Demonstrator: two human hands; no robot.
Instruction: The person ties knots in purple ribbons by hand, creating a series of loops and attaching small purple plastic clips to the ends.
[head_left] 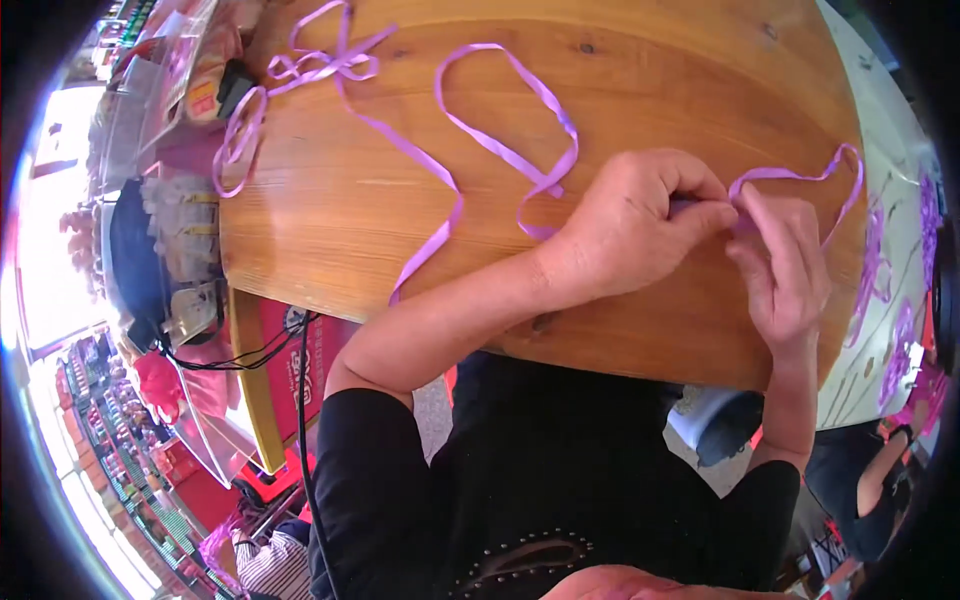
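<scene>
A long, thin purple ribbon [505,153] lies in loose loops across the wooden table [660,90]. My left hand [645,220] is closed, pinching the ribbon between thumb and forefinger above the table's right part. Close against those fingertips, my right hand [785,265] grips the ribbon too, with its fingers bent inward. From between the hands, one stretch runs out to the right and curls near the table's edge. What exactly the fingertips form in the ribbon is mostly hidden. At the far left another stretch of purple ribbon [335,68] shows a bow-like tangle.
Clear plastic boxes [195,220] and a dark round object [135,265] stand beyond the table's left edge, with black cables [240,362] hanging below. A white table [880,140] on the right carries more purple ribbon [900,345]. Another person's arm [882,470] shows at the lower right.
</scene>
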